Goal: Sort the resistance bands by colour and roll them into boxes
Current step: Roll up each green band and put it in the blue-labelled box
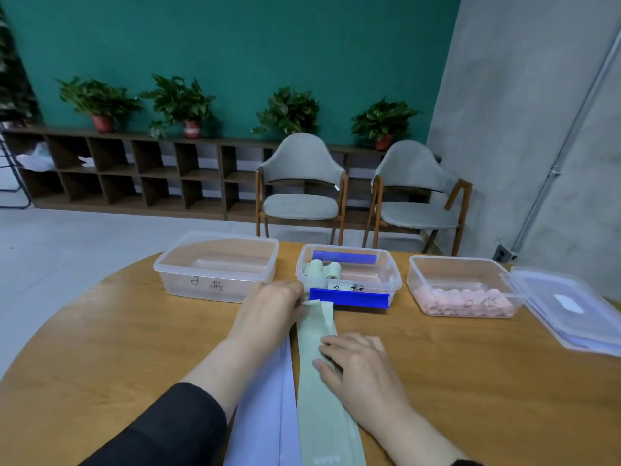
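A long pale green band [322, 408] lies flat on the round wooden table [100, 348], running from the near edge toward the middle box. My left hand [268, 314] pinches the band's far end. My right hand [359, 364] presses flat on the band's middle. A lilac band [268, 418] lies beside the green one, on its left. The middle box [349, 274], with blue clip handles, holds two rolled green bands [322, 268]. The left box [215, 267] looks empty. The right box [463, 287] holds several rolled pink bands.
A clear lid [571, 307] lies at the table's right edge, next to the pink box. Behind the table stand two grey chairs [302, 183], and a low wooden shelf with potted plants runs along the green wall.
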{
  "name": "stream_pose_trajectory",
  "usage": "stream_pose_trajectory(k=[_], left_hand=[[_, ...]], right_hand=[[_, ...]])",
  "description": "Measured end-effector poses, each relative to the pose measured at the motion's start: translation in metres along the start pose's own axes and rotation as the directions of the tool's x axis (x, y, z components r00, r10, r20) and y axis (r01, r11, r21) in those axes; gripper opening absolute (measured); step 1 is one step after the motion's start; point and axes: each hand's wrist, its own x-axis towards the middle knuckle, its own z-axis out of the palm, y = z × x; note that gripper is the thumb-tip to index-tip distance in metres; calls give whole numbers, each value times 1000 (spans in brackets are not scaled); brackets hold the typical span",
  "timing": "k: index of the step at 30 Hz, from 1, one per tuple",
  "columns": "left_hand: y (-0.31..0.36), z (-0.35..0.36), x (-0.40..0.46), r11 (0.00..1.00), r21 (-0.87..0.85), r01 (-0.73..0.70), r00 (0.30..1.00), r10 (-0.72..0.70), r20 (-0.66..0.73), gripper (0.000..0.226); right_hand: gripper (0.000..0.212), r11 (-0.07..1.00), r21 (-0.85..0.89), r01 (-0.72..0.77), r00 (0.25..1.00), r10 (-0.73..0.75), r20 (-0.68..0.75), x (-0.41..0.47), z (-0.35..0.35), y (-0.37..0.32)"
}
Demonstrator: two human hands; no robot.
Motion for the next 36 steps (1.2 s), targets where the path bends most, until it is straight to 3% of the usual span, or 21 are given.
stream_pose_trajectory(k=[2, 5, 6, 8, 10, 12, 14, 16, 20, 21, 23, 25, 27, 29, 31, 36], left_hand=[[9, -11, -7, 1000, -2, 5, 1000, -5, -18, 23], [27, -34, -16, 962, -270, 45, 999, -37, 32, 16], [36, -43, -20, 930, -365, 49, 999, -37, 40, 14], [59, -61, -27, 845, -533, 32, 999, -22, 25, 14], [86, -81, -32, 739, -673, 10, 1000, -27, -15, 14], [111, -98, -33, 655, -755, -34, 996, -43, -82, 13], [133, -110, -31, 599, -796, -86, 986, -64, -154, 11], [150, -116, -23, 546, -830, -115, 975, -100, -201, 11], [169, -105, 6, 544, -838, -46, 963, -198, -182, 7], [170, -98, 16, 544, -839, -5, 967, -212, -143, 2], [172, -78, 30, 600, -792, 117, 974, -225, -27, 19], [171, -49, 31, 709, -657, 255, 963, -248, 106, 40], [172, -15, 10, 813, -490, 316, 948, -253, 192, 46], [175, 17, -25, 893, -361, 269, 953, -193, 234, 43], [180, 42, -61, 950, -242, 199, 959, -139, 246, 37], [186, 63, -98, 989, -128, 69, 950, -26, 310, 49]], right_hand=[[25, 996, 86, -31, 999, 30, 17, -7, -4, -2], [23, 953, 269, -138, 976, 176, -124, -21, -17, -10], [32, 911, 359, -202, 949, 273, -158, -26, -21, -12], [47, 738, 596, -316, 891, 447, -82, -36, -33, -20], [34, 528, 799, -288, 903, 426, 44, -47, -43, -24], [9, 432, 869, -240, 927, 367, 74, -62, -59, -24], [25, 412, 879, -239, 930, 357, 85, -76, -76, -20], [24, 405, 882, -240, 930, 356, 90, -88, -96, -14], [17, 353, 905, -236, 925, 369, 97, -99, -138, 5], [17, 360, 898, -252, 919, 380, 105, -98, -145, 11], [19, 455, 825, -335, 902, 409, 141, -97, -153, 25], [19, 644, 606, -467, 876, 431, 216, -100, -149, 45], [23, 803, 323, -500, 865, 446, 230, -112, -136, 67], [23, 863, 168, -477, 879, 461, 124, -127, -126, 83], [34, 892, 143, -429, 903, 420, 87, -138, -124, 91], [44, 939, 161, -305, 939, 268, 215, -155, -127, 95]])
